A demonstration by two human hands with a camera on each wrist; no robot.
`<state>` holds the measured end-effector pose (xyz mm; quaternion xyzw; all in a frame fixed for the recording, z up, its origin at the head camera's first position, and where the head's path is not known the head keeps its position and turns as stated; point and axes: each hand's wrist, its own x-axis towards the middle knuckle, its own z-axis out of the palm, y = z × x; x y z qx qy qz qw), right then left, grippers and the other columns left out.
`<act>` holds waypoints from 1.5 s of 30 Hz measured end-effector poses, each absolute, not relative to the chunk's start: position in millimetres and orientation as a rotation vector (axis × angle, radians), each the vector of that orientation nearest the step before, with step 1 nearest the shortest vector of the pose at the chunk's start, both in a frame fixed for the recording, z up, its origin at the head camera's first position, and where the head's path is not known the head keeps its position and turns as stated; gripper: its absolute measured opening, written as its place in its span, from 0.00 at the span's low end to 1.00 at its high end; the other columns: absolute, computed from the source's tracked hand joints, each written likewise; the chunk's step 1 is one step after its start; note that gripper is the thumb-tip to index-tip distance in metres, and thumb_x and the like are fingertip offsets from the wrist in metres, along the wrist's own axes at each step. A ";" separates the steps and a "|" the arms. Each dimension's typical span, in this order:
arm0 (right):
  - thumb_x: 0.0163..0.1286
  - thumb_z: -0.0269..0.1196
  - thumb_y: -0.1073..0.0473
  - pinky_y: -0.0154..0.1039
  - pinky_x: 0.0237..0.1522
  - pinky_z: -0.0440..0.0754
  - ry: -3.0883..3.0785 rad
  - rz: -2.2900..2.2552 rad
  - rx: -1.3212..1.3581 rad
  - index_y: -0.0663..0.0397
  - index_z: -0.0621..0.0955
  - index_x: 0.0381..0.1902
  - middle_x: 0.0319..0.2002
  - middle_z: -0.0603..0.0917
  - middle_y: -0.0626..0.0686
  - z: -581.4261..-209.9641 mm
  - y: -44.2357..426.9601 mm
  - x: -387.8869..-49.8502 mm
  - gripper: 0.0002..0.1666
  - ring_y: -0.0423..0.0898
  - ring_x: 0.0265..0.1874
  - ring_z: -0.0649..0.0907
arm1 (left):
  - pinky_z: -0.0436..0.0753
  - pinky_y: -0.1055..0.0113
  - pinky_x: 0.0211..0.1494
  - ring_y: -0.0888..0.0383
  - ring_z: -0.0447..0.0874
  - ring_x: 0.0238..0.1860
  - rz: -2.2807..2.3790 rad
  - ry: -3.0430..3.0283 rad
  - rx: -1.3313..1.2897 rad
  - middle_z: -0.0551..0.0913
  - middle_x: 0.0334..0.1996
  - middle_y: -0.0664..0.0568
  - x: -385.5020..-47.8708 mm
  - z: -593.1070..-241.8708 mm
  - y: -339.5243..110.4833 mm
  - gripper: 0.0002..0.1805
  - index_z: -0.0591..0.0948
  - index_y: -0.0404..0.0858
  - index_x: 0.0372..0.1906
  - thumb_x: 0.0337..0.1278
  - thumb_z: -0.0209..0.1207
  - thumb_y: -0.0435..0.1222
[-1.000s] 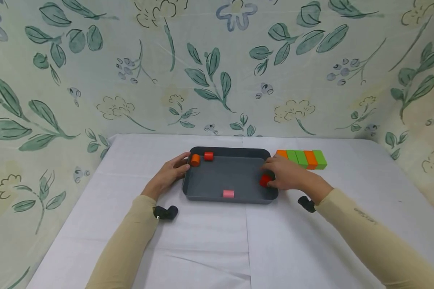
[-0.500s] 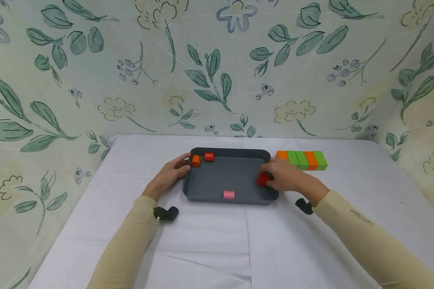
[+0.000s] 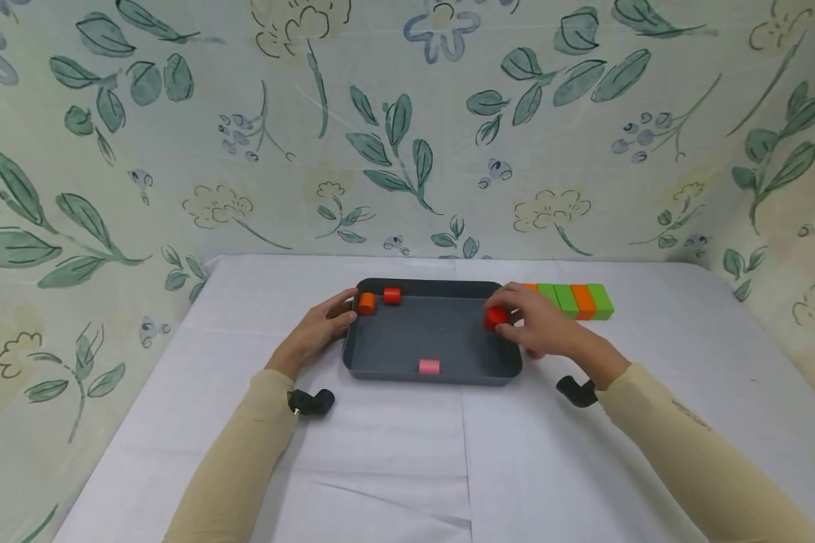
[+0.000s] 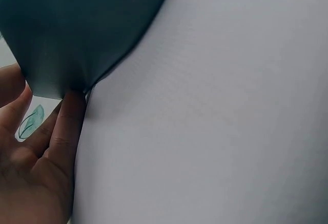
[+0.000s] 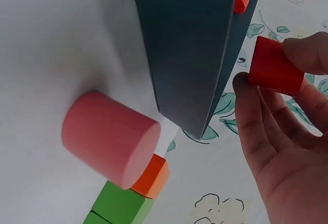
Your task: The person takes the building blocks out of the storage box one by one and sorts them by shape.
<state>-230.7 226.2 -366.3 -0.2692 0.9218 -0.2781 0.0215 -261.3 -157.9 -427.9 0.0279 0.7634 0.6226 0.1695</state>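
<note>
A dark grey tray (image 3: 441, 332) lies on the white-covered table. My left hand (image 3: 318, 330) rests against its left end, fingers touching the tray wall (image 4: 77, 44) and holding nothing else. My right hand (image 3: 539, 323) pinches a red cylinder block (image 3: 496, 317) between thumb and fingers over the tray's right end; the right wrist view shows the red cylinder block (image 5: 277, 66) raised beside the wall. Inside the tray are an orange cylinder (image 3: 367, 304) and another red one (image 3: 392, 296) at the far left, and a pink one (image 3: 429, 366) by the near wall.
Right of the tray, another pink cylinder (image 5: 110, 137) lies on the table, mostly hidden under my right hand in the head view. Behind that hand runs a row of orange and green blocks (image 3: 567, 301). A floral cloth (image 3: 407, 151) hangs behind the table.
My right hand has shifted slightly up and away with the red cylinder block. Part of the pink cylinder outside the tray now shows under it. My left hand stays at the tray.
</note>
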 end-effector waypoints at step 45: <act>0.64 0.65 0.68 0.57 0.52 0.86 2.975 -0.747 -0.444 0.64 0.79 0.58 0.52 0.81 0.64 -395.8 327.6 -198.0 0.23 0.60 0.50 0.80 | 0.67 0.48 0.77 0.43 0.62 0.76 1.738 2.215 0.088 0.56 0.78 0.42 -261.8 -429.9 -159.1 0.34 0.60 0.54 0.77 0.71 0.55 0.38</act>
